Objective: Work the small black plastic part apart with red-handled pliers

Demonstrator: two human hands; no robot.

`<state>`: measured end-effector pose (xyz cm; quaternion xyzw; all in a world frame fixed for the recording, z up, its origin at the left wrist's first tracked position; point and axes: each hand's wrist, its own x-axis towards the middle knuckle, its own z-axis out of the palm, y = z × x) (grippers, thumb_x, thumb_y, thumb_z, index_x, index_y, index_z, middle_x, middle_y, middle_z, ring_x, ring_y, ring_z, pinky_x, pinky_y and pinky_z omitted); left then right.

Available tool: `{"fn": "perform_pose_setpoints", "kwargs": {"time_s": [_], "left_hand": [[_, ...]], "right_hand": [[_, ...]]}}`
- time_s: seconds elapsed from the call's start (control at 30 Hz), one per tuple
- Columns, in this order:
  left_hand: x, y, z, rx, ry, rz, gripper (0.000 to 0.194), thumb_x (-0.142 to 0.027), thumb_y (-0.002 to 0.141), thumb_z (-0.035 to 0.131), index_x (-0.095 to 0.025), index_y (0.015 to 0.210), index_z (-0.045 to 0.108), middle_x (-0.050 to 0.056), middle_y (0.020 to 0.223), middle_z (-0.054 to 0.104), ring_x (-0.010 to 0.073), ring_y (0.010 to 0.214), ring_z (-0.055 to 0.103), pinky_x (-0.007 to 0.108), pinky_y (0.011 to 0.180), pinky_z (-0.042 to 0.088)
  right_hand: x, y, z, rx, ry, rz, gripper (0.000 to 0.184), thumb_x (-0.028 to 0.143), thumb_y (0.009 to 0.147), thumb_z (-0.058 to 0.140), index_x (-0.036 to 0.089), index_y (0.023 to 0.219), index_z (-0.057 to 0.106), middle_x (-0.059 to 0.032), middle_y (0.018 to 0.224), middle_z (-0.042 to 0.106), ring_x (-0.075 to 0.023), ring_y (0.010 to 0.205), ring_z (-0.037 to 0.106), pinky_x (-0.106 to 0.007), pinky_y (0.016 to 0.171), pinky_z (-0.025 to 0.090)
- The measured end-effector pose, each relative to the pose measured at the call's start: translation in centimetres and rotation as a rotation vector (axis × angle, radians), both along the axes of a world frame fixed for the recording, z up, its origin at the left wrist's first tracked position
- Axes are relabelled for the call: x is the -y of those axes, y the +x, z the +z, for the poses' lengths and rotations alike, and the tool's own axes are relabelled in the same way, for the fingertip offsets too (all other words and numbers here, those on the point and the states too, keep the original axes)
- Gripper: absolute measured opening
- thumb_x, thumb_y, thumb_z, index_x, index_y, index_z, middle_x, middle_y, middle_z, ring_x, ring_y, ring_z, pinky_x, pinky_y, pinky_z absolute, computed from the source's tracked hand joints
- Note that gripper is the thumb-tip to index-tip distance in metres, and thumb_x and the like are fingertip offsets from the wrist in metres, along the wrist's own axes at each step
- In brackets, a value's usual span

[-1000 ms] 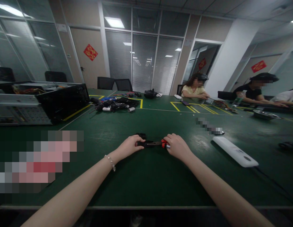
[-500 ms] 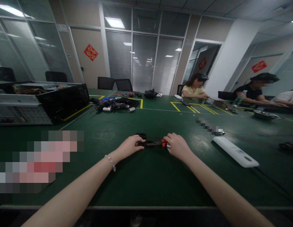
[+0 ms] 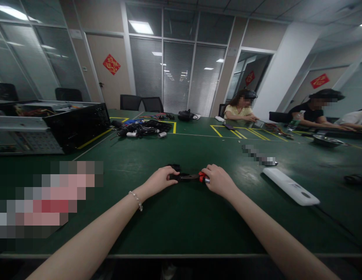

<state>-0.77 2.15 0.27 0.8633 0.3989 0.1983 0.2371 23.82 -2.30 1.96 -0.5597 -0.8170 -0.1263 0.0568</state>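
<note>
My right hand [image 3: 218, 179] is closed around the red handles of needle-nose pliers [image 3: 193, 177] over the middle of the green table. The dark jaws point left, and their tips meet a small black piece [image 3: 173, 177]. That piece is pinched between the thumb and fingers of my left hand [image 3: 161, 180]; its kind is too small and dark to tell. Just behind my left fingers lies another black object [image 3: 174, 167], partly hidden by them. Both hands are low, close to the tabletop [image 3: 195, 217].
An open computer case [image 3: 77, 126] stands at the left. Beyond my hands lies a heap of black cables and tools [image 3: 146, 129]. A white oblong device [image 3: 290, 187] with a cord is at the right, near a metal bowl [image 3: 328, 140]. Several people sit at the far right.
Hardly anything differs. Both hands keep their places and their hold on the pliers and the black piece; the view has shifted very slightly.
</note>
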Motion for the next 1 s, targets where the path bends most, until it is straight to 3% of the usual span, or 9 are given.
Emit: {"fn": "perform_pose_setpoints", "kwargs": {"time_s": [0.3, 0.67, 1.0], "left_hand": [[0.01, 0.01, -0.09, 0.015, 0.028, -0.010, 0.031, -0.030, 0.072, 0.058, -0.022, 0.103, 0.056, 0.001, 0.090, 0.054, 0.0113, 0.065, 0.048, 0.023, 0.059, 0.039], [0.03, -0.02, 0.00, -0.014, -0.005, 0.009, 0.032, -0.030, 0.073, 0.057, -0.023, 0.104, 0.056, 0.001, 0.091, 0.053, 0.0116, 0.066, 0.049, 0.024, 0.061, 0.041], [-0.15, -0.09, -0.38, 0.003, 0.008, -0.011, 0.032, -0.031, 0.073, 0.057, -0.024, 0.105, 0.055, 0.001, 0.093, 0.053, 0.0111, 0.066, 0.049, 0.023, 0.061, 0.040]], "right_hand": [[-0.03, 0.02, -0.05, 0.036, 0.077, 0.021, 0.029, 0.018, 0.071, 0.048, 0.017, 0.099, 0.055, -0.0093, 0.093, 0.055, -0.0192, 0.083, 0.046, -0.029, 0.069, 0.034], [-0.12, 0.00, -0.24, -0.027, -0.015, -0.019, 0.026, 0.019, 0.071, 0.048, 0.017, 0.094, 0.057, -0.0065, 0.086, 0.058, -0.0169, 0.078, 0.050, -0.028, 0.069, 0.037], [0.04, 0.01, -0.02, 0.018, 0.068, 0.017, 0.030, 0.018, 0.070, 0.048, 0.016, 0.099, 0.056, -0.0086, 0.093, 0.057, -0.0187, 0.083, 0.048, -0.030, 0.071, 0.036]]}}
